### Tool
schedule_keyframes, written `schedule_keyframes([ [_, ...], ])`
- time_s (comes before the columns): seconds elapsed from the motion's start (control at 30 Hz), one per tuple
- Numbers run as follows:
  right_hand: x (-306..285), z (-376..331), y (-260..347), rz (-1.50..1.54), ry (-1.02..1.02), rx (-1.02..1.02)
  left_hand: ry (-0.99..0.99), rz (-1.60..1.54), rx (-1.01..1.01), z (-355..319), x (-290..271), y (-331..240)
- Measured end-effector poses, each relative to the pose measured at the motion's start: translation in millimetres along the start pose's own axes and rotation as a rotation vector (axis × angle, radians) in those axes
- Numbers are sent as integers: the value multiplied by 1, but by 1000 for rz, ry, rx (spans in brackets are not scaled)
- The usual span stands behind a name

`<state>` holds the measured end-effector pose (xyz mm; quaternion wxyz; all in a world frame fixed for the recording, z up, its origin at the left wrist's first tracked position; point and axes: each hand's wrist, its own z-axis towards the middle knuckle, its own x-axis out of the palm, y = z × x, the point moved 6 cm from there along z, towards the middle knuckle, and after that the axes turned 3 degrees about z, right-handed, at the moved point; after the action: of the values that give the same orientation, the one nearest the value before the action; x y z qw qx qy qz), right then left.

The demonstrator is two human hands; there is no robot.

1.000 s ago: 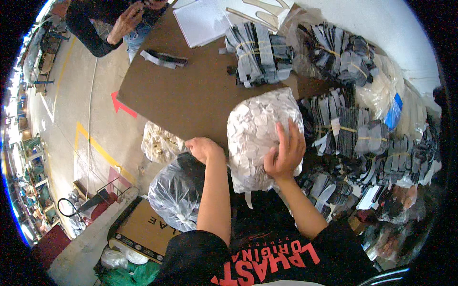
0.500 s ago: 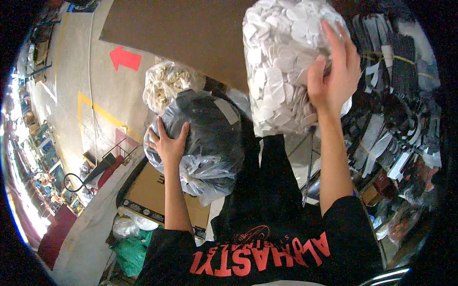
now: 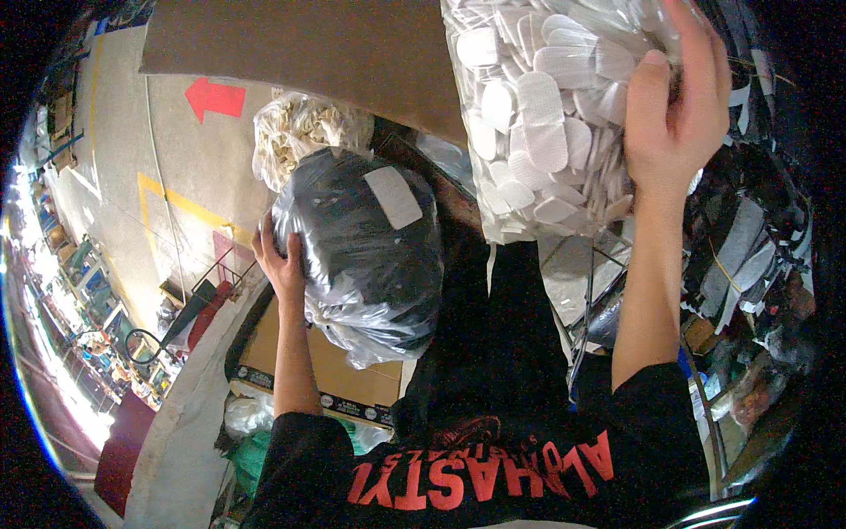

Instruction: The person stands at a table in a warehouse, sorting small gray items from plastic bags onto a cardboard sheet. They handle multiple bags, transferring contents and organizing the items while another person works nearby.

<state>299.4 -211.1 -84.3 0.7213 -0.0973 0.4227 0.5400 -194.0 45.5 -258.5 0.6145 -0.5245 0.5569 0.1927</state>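
My left hand (image 3: 284, 262) rests against the left side of a dark plastic bag (image 3: 370, 247), thumb apart from the fingers. The bag is rounded, its plastic is gathered near the bottom, and a pale label (image 3: 394, 197) sits on top. At the upper right, my right hand (image 3: 677, 123) grips the right side of a large clear bag (image 3: 538, 123) full of white, flat, rounded pads, thumb and fingers spread around the plastic. Part of that bag runs beyond the upper edge of the view. Behind the dark bag lies a clear bag of cream-coloured pieces (image 3: 304, 132).
A brown board or tabletop (image 3: 308, 53) spans the top. Below the dark bag is a cardboard box (image 3: 352, 370), with a green plastic bag (image 3: 251, 463) beside it. Piles of dark strips (image 3: 740, 238) fill the right. A red arrow (image 3: 215, 100) marks the floor at left.
My left hand has shifted from the dark bag's face to its left edge. My right hand and the clear bag of pads have moved rightward and look larger. The dark bag has turned slightly.
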Motion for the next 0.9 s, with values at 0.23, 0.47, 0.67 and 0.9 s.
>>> schedule_keyframes([
  [0.23, 5, -3, -4, -60, 71, -55, -18, -82, 56, 5, 8, 32],
  [0.47, 4, -9, -12, 25, -5, -15, -18, -83, 54, 5, 9, 31],
  [0.67, 2, -15, -22, 53, -18, 51, -22, -88, 69, 6, 10, 32],
  [0.9, -1, -20, -32, 91, -37, 122, -19, -111, 55, 6, 11, 35],
])
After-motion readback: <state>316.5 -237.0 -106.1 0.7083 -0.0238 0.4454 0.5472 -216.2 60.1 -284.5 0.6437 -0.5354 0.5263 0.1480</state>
